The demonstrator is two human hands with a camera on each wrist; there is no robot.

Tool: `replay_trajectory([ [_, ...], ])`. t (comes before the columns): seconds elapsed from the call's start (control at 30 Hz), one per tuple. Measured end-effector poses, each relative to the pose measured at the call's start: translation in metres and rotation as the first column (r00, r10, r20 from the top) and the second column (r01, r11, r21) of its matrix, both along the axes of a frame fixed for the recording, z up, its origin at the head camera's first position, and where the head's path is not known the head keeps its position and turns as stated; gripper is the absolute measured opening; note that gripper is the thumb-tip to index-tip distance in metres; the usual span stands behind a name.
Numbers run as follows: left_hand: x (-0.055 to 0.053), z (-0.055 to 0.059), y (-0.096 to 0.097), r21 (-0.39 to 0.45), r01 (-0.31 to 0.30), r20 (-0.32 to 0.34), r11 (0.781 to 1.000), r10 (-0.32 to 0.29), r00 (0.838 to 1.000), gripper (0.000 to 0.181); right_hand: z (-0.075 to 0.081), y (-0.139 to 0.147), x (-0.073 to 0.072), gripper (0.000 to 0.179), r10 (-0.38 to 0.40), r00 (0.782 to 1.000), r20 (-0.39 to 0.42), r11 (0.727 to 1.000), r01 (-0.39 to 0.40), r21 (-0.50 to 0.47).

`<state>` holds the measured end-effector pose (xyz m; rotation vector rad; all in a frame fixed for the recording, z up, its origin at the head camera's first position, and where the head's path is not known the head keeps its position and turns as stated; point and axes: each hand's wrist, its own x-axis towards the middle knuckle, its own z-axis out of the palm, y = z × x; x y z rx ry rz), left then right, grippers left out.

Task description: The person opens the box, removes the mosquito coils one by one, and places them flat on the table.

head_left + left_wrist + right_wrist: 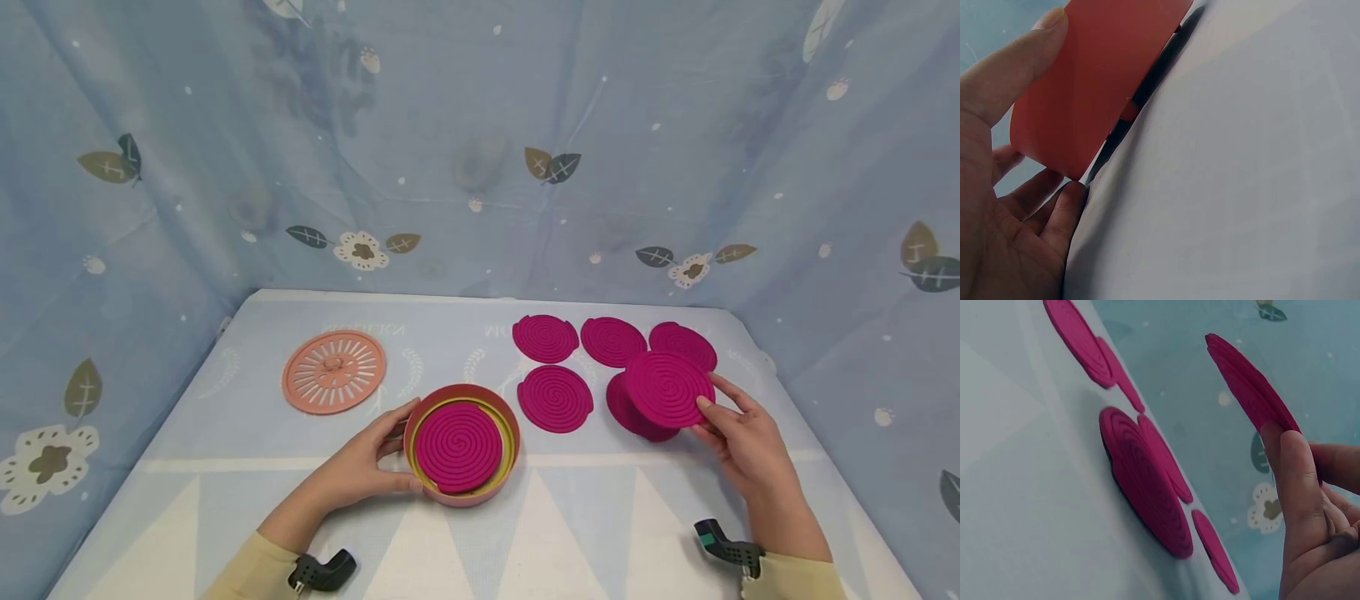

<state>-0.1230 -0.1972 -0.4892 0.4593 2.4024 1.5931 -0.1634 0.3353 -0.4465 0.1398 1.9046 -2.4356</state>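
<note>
My left hand point(367, 467) holds the side of a round coral-coloured box point(461, 501), thumb and fingers spread around its wall. Inside the box is a yellow lining point(507, 446) and a magenta spiral coaster point(459, 447) lying flat. In the left wrist view, the thumb presses on the box's outer wall point(1104, 69). My right hand point(746, 442) pinches another magenta spiral coaster point(670, 388) by its edge, raised above the table. Below it, partly hidden, lies a further coaster point(630, 412), which shows whole in the right wrist view.
Several magenta spiral coasters lie flat at the back right, among them one coaster point(555, 398) just right of the box. An orange slotted lid point(333, 372) with a centre knob lies at the back left. A patterned blue curtain point(480, 167) stands behind the table.
</note>
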Motion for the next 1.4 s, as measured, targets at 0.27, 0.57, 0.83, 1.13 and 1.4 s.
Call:
replay_trajectory([
  [0.27, 0.000, -0.002, 0.000, 0.008, -0.005, -0.005, 1.000, 0.005, 1.000, 0.113, -0.007, 0.021, -0.001, 0.071, -0.063, 0.998, 0.017, 0.998, 0.063, -0.015],
  [0.57, -0.001, -0.003, 0.001, 0.025, 0.006, -0.005, 1.000, -0.006, 1.000, 0.112, -0.016, 0.035, -0.001, 0.083, -0.154, 0.986, 0.065, 0.988, 0.154, 0.006],
  [0.83, -0.001, -0.002, 0.000, 0.016, 0.003, -0.002, 1.000, -0.003, 1.000, 0.112, -0.026, 0.044, 0.000, 0.084, -0.234, 0.967, 0.104, 0.971, 0.238, -0.022],
  [1.13, -0.001, -0.003, -0.002, 0.025, 0.022, -0.001, 0.999, -0.022, 1.000, 0.111, -0.038, 0.053, -0.001, 0.089, -0.301, 0.945, 0.131, 0.951, 0.307, -0.034],
  [1.4, -0.001, -0.004, -0.001, 0.030, 0.024, -0.018, 0.999, -0.024, 1.000, 0.111, -0.043, 0.058, -0.002, 0.089, -0.324, 0.934, 0.151, 0.946, 0.324, 0.023],
])
